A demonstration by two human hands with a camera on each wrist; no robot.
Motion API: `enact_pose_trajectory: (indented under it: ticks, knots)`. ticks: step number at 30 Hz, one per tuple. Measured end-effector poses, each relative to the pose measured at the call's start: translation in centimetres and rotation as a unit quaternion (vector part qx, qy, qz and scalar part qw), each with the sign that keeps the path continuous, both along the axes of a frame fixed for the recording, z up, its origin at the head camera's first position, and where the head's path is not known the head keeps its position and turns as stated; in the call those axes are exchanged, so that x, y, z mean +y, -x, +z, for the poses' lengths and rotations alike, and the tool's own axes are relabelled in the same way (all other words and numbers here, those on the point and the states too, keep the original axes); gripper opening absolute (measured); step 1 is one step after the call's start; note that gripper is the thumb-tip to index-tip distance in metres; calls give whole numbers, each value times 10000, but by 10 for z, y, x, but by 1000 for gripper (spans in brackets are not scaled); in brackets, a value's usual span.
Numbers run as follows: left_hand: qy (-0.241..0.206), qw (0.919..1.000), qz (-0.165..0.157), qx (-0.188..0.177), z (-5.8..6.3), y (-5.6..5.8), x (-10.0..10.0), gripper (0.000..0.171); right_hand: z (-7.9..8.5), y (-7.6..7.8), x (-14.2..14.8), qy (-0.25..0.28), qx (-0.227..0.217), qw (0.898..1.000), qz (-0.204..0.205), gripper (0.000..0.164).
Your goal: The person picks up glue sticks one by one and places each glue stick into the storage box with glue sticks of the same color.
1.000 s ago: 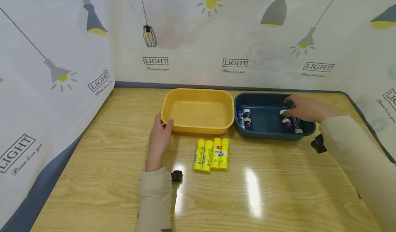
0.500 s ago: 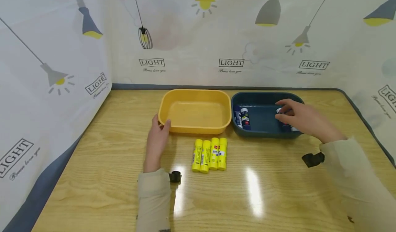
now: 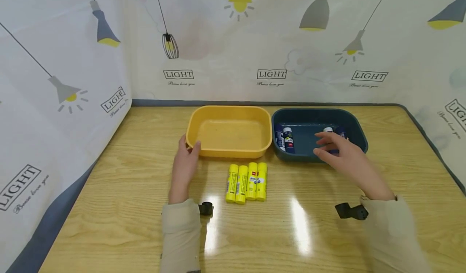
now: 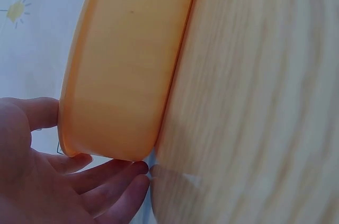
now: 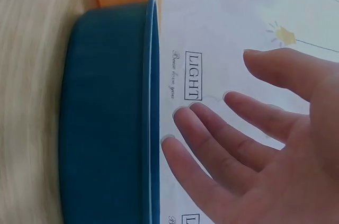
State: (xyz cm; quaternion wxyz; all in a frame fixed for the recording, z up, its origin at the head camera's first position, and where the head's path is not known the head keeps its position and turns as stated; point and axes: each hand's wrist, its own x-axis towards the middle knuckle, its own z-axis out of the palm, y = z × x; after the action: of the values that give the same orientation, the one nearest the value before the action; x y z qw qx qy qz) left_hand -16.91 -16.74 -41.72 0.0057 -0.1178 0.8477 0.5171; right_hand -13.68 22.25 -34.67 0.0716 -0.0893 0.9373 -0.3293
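Observation:
My left hand (image 3: 183, 166) holds the front left corner of a yellow plastic bin (image 3: 233, 153), its thumb at the rim (image 4: 62, 128) and its fingers against the end wall. My right hand (image 3: 347, 159) hovers over the front of a dark blue bin (image 3: 296, 157), fingers spread and nothing between them. Inside the blue bin, dark blue glue sticks with white ends lie in two groups. One pair of glue sticks (image 3: 289, 139) is at the left end; the right-hand glue sticks (image 3: 341, 131) are partly hidden behind my right hand. Several yellow glue sticks (image 3: 251, 183) lie side by side before the yellow bin.
The two bins stand side by side at the back of a wooden table (image 3: 145, 176). Behind them hangs a white sheet (image 3: 218, 62) printed with lamps, which also runs along the left and right sides.
My right hand has drawn back from the glue sticks at the blue bin's right end, moving left and toward me, its fingers parting. My left hand stays at the yellow bin.

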Motion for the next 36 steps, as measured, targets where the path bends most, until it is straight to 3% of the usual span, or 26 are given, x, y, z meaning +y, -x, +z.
enact_pose_trajectory:
  ticks: [8, 24, 30, 36]
  knots:
    - [29, 10000, -22, 27, -2, 1, 2, 65, -4, -11, -7, 530, 191, 9982, -210, 51]
    - [81, 9998, -44, -197, 2, -2, 0, 67, -4, -16, 3, 943, 488, 9916, -734, 48]
    - [84, 9998, -65, -143, 2, -2, 0, 64, -10, -16, 18, 915, 818, 9851, -1203, 44]
    - [60, 9999, -53, -137, 3, -2, 1, 62, -15, -13, 33, 1233, 699, 9710, -1925, 46]
